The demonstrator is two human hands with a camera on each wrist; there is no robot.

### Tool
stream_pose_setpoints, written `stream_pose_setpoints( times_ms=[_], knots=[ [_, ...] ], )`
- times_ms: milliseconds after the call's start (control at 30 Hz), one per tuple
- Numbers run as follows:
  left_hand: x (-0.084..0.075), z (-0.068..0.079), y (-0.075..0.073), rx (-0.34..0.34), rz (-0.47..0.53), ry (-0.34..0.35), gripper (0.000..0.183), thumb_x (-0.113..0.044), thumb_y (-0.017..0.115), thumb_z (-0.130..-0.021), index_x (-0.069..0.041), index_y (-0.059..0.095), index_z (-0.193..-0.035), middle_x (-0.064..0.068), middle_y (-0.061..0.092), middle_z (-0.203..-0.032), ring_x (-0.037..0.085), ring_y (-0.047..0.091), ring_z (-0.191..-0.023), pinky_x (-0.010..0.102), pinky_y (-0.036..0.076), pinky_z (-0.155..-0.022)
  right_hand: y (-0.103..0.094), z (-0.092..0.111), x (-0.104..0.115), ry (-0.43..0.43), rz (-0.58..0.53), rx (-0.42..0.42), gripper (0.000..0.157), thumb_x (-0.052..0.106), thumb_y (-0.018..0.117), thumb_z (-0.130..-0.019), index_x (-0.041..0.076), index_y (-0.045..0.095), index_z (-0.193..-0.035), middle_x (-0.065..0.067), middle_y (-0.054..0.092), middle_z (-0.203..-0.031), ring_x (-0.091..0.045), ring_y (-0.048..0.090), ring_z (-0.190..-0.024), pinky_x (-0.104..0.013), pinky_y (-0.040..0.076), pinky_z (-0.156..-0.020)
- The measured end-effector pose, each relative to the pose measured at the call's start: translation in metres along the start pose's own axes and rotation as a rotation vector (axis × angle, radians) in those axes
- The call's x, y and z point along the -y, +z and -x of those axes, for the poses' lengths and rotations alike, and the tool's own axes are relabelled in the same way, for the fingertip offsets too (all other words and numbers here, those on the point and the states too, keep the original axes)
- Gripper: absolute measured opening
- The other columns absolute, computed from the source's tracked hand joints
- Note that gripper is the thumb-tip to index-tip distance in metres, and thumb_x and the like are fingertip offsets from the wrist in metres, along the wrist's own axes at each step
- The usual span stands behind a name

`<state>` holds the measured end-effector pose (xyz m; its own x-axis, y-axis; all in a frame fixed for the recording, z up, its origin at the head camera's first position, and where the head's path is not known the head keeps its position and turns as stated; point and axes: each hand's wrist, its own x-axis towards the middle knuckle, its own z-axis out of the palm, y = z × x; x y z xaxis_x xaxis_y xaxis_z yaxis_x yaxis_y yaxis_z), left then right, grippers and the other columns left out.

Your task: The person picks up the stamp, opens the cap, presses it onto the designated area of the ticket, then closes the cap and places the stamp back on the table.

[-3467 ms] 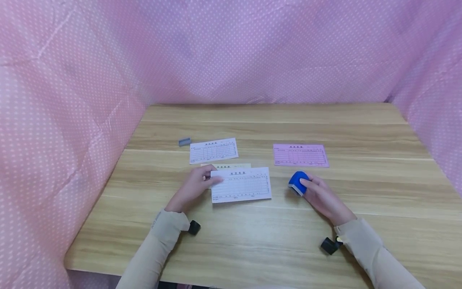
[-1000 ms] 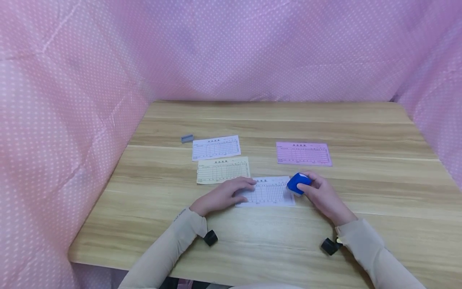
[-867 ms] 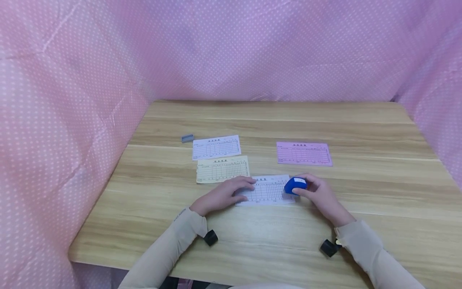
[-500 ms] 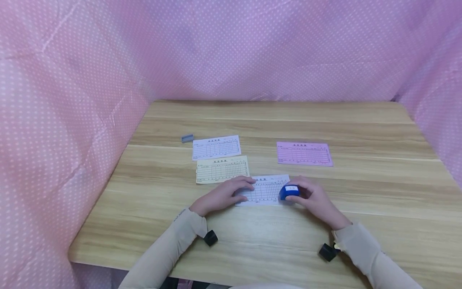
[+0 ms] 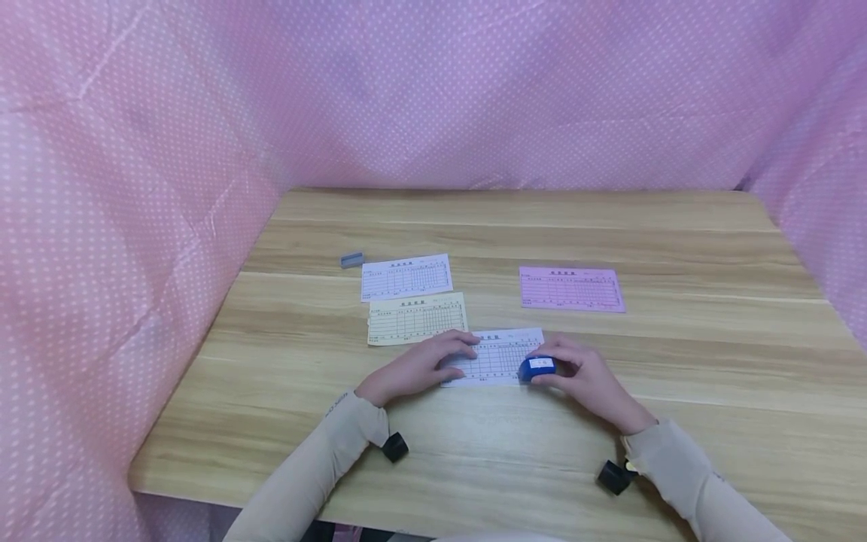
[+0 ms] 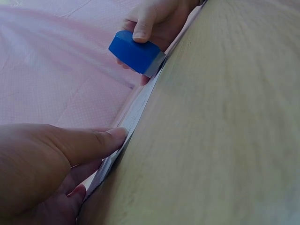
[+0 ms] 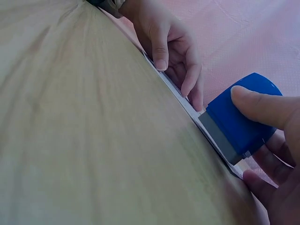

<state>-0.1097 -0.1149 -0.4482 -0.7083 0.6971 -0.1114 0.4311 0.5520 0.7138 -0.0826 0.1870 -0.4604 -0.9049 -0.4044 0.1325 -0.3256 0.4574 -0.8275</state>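
Observation:
My right hand [image 5: 589, 382] grips a blue stamp [image 5: 539, 366] between thumb and fingers. Its grey base is down at the lower right part of a white printed form [image 5: 497, 355], as the right wrist view shows the stamp [image 7: 241, 117] right at the paper. On the left end of that form rests my left hand [image 5: 415, 369], fingertips and thumb spread on the sheet. The left wrist view has the left thumb on the paper's near edge [image 6: 133, 119]. The stamp's underside is hidden against the form.
Just behind the left hand lies a yellow form [image 5: 413, 318], with another white form [image 5: 406, 277] beyond it. A small grey cap-like piece [image 5: 351, 260] sits at that form's corner. To the right is a pink form [image 5: 572, 289] on the wooden table [image 5: 488, 467].
Earlier the left hand held the white form up; now the form lies flat under it. The right hand has brought the stamp left and down onto the form, tilting it upright.

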Motion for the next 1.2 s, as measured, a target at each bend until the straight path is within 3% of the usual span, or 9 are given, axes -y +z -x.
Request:
stream_pose_setpoints(
  times_ms=[467,867,1200],
  knots=[
    [0.0051,-0.0017,0.0022,0.009,-0.018,0.008,0.032,-0.019,0.06,-0.096,-0.016,0.059,-0.128,-0.004,0.045,-0.148,0.015,0.037,-0.142,0.036,0.033,-0.116,-0.0011,0.0005,0.0041,0.049,0.046,0.021,0.031,0.021,0.08,-0.078,0.024,0.072,-0.107,0.006,0.066,-0.112,0.0,0.056,-0.107,-0.009,0.043,-0.092],
    [0.0055,-0.0016,0.0027,0.006,-0.015,0.021,0.031,-0.019,0.06,-0.096,-0.014,0.06,-0.127,-0.003,0.046,-0.148,0.015,0.039,-0.14,0.035,0.034,-0.115,0.0003,0.0001,0.0036,0.043,0.056,0.021,0.029,0.019,0.08,-0.078,0.022,0.072,-0.106,0.004,0.068,-0.111,-0.001,0.057,-0.105,-0.01,0.045,-0.09],
    [0.006,-0.0024,0.0028,0.011,-0.001,0.017,0.031,-0.017,0.06,-0.096,-0.014,0.06,-0.127,-0.002,0.045,-0.148,0.015,0.038,-0.141,0.035,0.034,-0.115,0.0006,-0.0013,0.0044,0.056,0.109,0.034,0.026,0.021,0.08,-0.077,0.017,0.073,-0.103,0.001,0.069,-0.106,-0.01,0.061,-0.1,-0.019,0.051,-0.087]
  ],
)
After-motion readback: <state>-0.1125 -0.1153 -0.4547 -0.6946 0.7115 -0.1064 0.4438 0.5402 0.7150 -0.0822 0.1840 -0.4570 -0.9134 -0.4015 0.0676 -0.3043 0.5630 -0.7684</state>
